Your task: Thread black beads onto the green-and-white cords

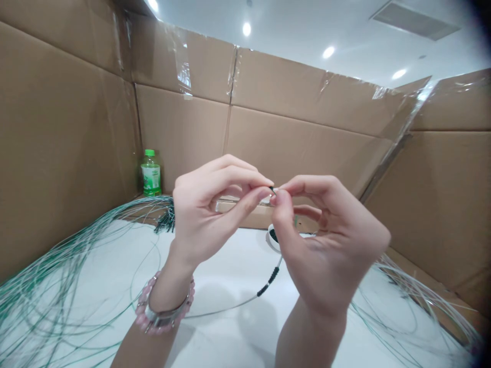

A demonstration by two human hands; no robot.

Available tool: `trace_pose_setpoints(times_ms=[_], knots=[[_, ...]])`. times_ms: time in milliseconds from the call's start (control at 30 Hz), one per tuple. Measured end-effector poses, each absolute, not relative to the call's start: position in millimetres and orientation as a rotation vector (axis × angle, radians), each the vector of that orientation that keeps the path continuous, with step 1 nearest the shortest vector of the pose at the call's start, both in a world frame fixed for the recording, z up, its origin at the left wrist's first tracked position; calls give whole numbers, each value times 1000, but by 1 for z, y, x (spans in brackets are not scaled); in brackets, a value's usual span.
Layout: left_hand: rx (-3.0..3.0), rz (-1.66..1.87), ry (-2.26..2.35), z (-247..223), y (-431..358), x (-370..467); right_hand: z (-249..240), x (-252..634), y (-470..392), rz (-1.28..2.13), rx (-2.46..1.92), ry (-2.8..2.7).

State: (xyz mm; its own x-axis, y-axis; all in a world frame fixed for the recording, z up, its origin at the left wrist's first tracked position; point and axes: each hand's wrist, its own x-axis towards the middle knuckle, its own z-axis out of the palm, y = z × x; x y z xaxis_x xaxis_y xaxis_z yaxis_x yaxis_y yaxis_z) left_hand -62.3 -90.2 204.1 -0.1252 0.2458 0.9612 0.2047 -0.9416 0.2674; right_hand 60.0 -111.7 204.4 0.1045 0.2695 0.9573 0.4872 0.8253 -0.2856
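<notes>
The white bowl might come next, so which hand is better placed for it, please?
Probably the right hand: it partly overlaps the white bowl in view; the left hand sits farther left.

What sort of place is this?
Probably a makeshift work booth, indoors: a white tabletop closed in by taped cardboard, with bundles of thin strands on both sides.

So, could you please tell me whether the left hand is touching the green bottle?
Apart. The head view shows a strip of the back cardboard wall between the left hand and the green bottle.
</notes>
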Motion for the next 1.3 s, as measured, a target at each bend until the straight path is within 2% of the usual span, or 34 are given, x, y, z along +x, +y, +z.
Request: trace_pose_setpoints(times_ms=[267,867,1100,1300], knots=[[2219,2453,520,201,-81,-64,206,61,-113,-218,-658,-1496],[2178,2307,517,202,-86,-65,206,61,-113,-205,-602,-1498],[2284,2388,346,205,-79,-67,207,65,-115,-215,-631,-1553],[2172,2328,326,203,-77,-64,207,66,-113,-66,-545,-1511]])
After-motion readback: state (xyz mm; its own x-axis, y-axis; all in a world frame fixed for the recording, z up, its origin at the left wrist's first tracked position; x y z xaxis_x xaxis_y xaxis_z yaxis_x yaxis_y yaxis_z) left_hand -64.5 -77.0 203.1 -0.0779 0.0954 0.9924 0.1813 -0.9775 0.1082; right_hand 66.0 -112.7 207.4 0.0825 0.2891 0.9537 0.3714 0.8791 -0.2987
